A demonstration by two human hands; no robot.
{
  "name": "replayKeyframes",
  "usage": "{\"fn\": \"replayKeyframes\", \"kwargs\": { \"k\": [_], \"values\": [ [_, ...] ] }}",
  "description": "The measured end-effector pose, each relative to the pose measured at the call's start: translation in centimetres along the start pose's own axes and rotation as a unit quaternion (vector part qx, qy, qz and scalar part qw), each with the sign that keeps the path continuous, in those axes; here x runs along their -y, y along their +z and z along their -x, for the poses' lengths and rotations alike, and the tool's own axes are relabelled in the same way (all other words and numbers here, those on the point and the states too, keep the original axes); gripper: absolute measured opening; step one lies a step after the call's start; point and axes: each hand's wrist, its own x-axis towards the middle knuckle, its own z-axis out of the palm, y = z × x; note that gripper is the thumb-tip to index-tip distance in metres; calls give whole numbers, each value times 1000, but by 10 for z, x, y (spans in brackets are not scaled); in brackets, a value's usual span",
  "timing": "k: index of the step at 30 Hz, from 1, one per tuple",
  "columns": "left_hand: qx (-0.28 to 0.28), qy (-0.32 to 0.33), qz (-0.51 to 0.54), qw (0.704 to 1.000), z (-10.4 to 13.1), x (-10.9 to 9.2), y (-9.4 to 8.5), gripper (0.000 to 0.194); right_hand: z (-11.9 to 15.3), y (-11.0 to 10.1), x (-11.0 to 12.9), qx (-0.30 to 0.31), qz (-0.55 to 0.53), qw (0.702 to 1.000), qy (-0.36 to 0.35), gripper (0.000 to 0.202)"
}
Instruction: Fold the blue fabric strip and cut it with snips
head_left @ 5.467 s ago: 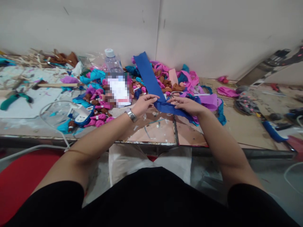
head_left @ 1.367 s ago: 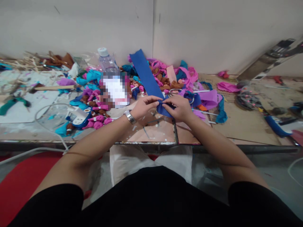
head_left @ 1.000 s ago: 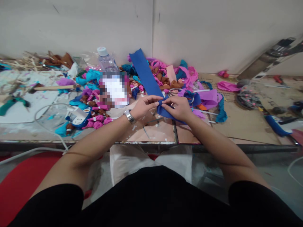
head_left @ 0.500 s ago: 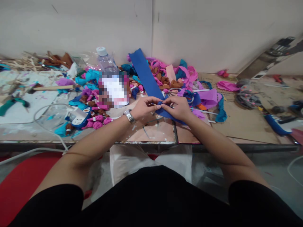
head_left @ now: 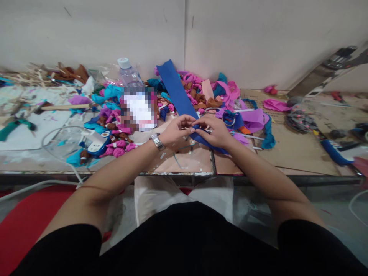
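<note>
A long dark-blue strip [head_left: 178, 92], cloth or crepe paper, slants from the back of the table down to my hands. My left hand [head_left: 178, 130], with a metal watch [head_left: 157, 142] on its wrist, pinches a small bunched part of the strip. My right hand [head_left: 214, 131] closes on the same bunched part from the other side, fingertips nearly meeting the left ones. The strip's near end passes under my right hand. Around them lie crumpled pink, brown and purple pieces [head_left: 193, 96]. A screen blurred with mosaic [head_left: 139, 109] is left of the strip.
A clear bottle [head_left: 129, 74] with a white cap stands at the back. Green-handled pliers [head_left: 17, 126] and a hammer-like tool [head_left: 63, 107] lie on the left. A blue and white power strip [head_left: 99, 143] with a white cable is near the front. Cardboard [head_left: 299, 149] covers the right side.
My fingers have shifted slightly around the bunched part of the blue strip; the right fingers are a little more curled. The strip's far end and the other things stay put.
</note>
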Motion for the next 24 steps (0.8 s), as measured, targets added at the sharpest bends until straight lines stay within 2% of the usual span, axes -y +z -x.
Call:
{"fn": "replayKeyframes", "kwargs": {
  "k": [3,8,14,20,24],
  "values": [
    [-19,9,-37,999,-1,-2,1,51,0,-1,-2,-29,9,999,25,24],
    [-12,-8,-56,998,2,-8,3,47,0,-2,-2,-59,5,996,61,24],
    [-6,-25,-115,993,3,-7,4,40,-1,-1,0,-23,-9,998,66,21],
    [-8,16,-258,966,5,-6,2,14,1,3,-5,10,-25,997,69,21],
    [-26,76,-195,978,5,-13,3,26,1,3,-8,20,-20,998,62,23]
  ]
}}
